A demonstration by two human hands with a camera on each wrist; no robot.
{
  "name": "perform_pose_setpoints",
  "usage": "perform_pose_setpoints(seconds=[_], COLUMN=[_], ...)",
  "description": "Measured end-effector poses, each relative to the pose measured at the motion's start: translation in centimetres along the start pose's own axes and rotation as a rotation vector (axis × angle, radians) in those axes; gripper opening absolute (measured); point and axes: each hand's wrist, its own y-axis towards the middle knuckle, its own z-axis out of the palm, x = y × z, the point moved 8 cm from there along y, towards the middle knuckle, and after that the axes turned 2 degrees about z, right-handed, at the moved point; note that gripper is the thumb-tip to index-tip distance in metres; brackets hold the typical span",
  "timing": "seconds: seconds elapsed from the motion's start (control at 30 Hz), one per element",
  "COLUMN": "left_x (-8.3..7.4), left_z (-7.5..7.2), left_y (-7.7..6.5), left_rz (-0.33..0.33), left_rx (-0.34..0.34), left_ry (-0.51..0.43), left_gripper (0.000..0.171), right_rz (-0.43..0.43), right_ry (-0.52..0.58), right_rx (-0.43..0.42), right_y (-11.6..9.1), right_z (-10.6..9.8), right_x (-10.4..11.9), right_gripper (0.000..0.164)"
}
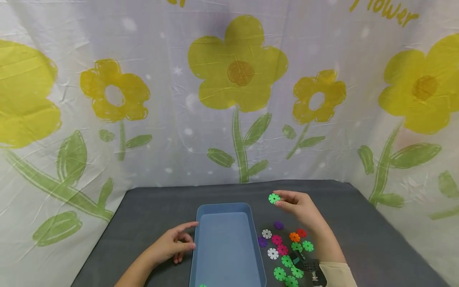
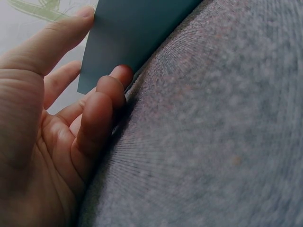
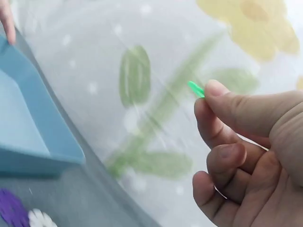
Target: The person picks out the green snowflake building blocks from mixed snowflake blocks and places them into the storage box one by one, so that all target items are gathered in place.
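Note:
My right hand (image 1: 297, 205) pinches a green snowflake disc (image 1: 274, 198) between thumb and forefinger, raised above the far right of the table. Edge-on, the same green disc (image 3: 196, 89) shows at the fingertips in the right wrist view. My left hand (image 1: 172, 244) touches the left side of a blue tray (image 1: 224, 207) with thumb and forefinger; its other fingers bend below. From the left wrist, the thumb (image 2: 71, 30) meets the edge of the tray wall (image 2: 128, 38). At the tray's near end, part of another green piece (image 1: 203, 285) shows, cut off by the frame.
Right of the tray lie several loose discs: green (image 1: 279, 273), white (image 1: 273, 253), pink (image 1: 282, 250), purple (image 1: 263, 241), orange (image 1: 295, 237) and red (image 1: 301, 232). They rest on a dark grey cloth (image 1: 157, 203). A flower-printed curtain (image 1: 172, 119) hangs behind the table.

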Motion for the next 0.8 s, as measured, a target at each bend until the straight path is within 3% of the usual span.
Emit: perform_pose_setpoints(seconds=[0.47,0.8], left_x=[-0.1,-0.2], left_z=[0.0,0.1], left_y=[0.0,-0.2], left_rz=[-0.012,-0.004], left_rx=[-0.014,-0.015], left_ry=[0.021,0.022], left_gripper=[0.074,0.073], right_rz=[-0.007,-0.009], right_ry=[0.056,0.112], right_rx=[0.047,0.154], right_y=[-0.8,-1.6], right_z=[5.6,10.5], right_x=[4.9,6.2], right_gripper=[0.041,0.038])
